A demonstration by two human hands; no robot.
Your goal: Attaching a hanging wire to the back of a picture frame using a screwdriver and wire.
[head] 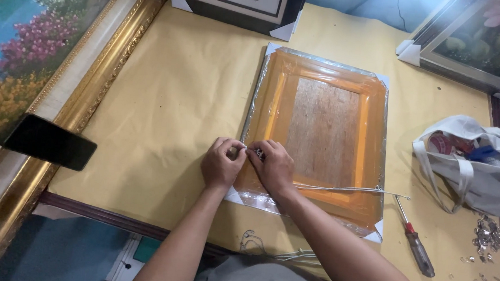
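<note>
Picture frame (320,127), wrapped in clear plastic and lying face down on the tan paper-covered table (177,95), so you're looking at its wooden backing board with the orange-looking moulding around it. White cardboard corner protectors sit on its corners.

Both hands are bunched up at the frame's left edge, close to the near corner. Left hand (221,163) has its fingers curled together, pinching something tiny right at the edge. Right hand (272,166) is touching it, fingertips pressed in on the same spot, with a small dark bit between them; too small to tell what it is. A thin white hanging wire (351,190) runs from under the right hand across the back to the frame's right side.

Just right of the frame lies a red-handled screwdriver (414,243), near a scatter of small metal hardware (485,233). A white tote bag (479,172) sits at the right edge. A black phone (47,141) rests on the big gilt frame (91,84) to the left.
</note>
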